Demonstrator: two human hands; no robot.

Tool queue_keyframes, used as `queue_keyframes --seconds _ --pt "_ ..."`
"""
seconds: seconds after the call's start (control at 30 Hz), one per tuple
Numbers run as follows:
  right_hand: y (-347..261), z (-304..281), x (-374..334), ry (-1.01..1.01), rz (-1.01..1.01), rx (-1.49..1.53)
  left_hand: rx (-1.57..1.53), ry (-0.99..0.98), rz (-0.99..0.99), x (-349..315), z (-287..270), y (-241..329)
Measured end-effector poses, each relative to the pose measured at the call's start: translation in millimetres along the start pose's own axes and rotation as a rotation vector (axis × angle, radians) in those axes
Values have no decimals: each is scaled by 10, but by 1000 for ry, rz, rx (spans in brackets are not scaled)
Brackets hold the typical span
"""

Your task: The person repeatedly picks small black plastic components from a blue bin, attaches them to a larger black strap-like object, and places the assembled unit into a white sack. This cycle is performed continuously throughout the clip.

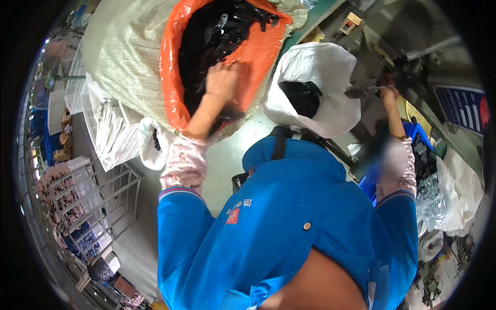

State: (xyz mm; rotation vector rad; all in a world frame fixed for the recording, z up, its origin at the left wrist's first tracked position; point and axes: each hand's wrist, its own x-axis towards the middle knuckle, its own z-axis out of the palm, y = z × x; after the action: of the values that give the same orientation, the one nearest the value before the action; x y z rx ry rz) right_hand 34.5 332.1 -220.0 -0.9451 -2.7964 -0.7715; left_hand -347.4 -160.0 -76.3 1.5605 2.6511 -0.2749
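My left hand point(221, 83) reaches into a large woven sack point(121, 57) lined with an orange plastic bag point(172, 57). Many small black plastic pieces point(214, 31) fill the lining. The fingers of this hand are curled over the edge of the pile; whatever they hold is hidden. On the right, my right hand point(388, 94) is at a dark metal machine point(374, 67), its fingers closed close to the working part. What lies in that grip is too small and dim to name. Between my hands stands a white sack point(323, 59) with black pieces point(302, 98) inside.
At the right, a blue crate point(413, 129) holds dark parts, beside clear plastic bags point(434, 196). White baskets point(111, 129) and a small white bag point(153, 144) stand at the left. A metal rack point(103, 196) is farther left. A yellowish switch box point(351, 23) sits behind the machine.
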Motion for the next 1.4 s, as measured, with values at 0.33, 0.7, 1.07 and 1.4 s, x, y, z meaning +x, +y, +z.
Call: queue_keyframes --seconds 0.33,0.7,1.07,1.4 --pt "-606 -2892 -176 -70 648 2159 -429 441 -11 12 132 -576" --pt "-731 -2950 -80 -123 680 2275 -1513 614 -133 294 -360 -309" --pt "-805 -2905 -764 276 410 1430 -1985 32 -282 405 -551 1634" --pt "913 -2817 -2955 -370 648 789 -1901 -513 57 72 -1009 3503"
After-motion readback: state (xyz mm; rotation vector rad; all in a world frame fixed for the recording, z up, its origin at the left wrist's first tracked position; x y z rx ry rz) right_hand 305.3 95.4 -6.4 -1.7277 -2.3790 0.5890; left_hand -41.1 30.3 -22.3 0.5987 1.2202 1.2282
